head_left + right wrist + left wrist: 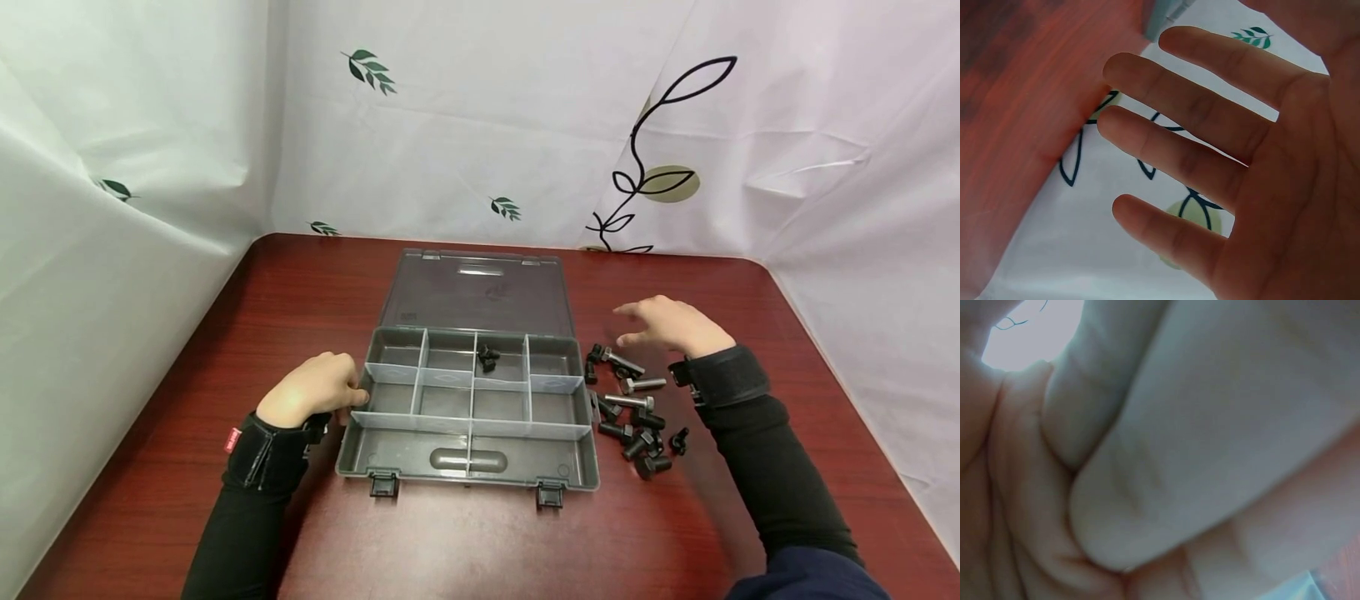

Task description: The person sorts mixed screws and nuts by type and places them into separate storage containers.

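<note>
- Sheet (480,125), pale and printed with leaves, stands behind the table at twelve o'clock.
- Table (420,550), reddish brown, carries everything else.
- Divided case (442,402) sits open near the table's middle: four compartments in each of two rows, and two wider ones along the six o'clock side.
- Its lid (480,296), smoky and see-through, lies folded back at twelve o'clock.
- The right hand (675,325) hovers at two o'clock from the case, fingers spread wide, holding nothing.
- The left hand (318,387) rests against the case's nine o'clock edge, fingers curled in toward the palm, with nothing visible between them.
- Silver bolts (628,402) and dark fasteners (648,419) lie loosely heaped at three o'clock, just beside the case.
- Two latches (550,497) hang at five and seven o'clock.
- Small black pieces (487,358) lie in the twelve o'clock row, third compartment from the nine o'clock end.
</note>
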Demonstrator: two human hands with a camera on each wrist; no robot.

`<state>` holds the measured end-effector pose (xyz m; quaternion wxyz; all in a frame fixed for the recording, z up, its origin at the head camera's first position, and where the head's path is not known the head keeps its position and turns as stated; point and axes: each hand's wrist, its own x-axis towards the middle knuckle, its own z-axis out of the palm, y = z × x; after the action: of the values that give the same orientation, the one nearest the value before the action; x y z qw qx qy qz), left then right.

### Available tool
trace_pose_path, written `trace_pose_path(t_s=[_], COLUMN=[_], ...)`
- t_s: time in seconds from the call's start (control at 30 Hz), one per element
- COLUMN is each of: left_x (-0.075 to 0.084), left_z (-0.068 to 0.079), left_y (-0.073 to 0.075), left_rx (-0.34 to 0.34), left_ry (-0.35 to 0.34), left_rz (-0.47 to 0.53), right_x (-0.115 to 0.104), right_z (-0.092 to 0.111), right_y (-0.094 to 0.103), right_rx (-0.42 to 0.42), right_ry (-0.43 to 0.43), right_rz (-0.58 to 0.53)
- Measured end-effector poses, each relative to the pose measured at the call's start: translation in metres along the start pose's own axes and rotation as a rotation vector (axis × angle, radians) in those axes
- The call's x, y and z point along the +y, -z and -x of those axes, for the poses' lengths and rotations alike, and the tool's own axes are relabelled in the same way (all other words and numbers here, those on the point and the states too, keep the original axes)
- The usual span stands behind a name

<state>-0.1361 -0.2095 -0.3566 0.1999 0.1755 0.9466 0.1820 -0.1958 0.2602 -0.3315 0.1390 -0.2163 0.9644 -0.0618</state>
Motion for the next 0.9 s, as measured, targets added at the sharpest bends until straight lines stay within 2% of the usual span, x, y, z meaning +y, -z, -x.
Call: trace_pose_path(t_s=[0.17,0.47,0.9], left_x=[0.000,-0.001,-0.001], left_z=[0.000,-0.001,0.000], left_y=[-0.001,-0.002,-0.002], left_rx=[-0.007,0.001,-0.001], left_ry=[0.006,0.007,0.013], left_rz=[0.006,-0.002,0.006], right_x=[0.003,0.010,0.004], right_z=[0.000,-0.004,-0.007], right_y=[-0.005,-0.015,-0.022], right_rx=[-0.038,-0.098,-0.156], right_ry=[-0.023,-0.015,-0.022], right_rz=[0.010,0.013,0.015])
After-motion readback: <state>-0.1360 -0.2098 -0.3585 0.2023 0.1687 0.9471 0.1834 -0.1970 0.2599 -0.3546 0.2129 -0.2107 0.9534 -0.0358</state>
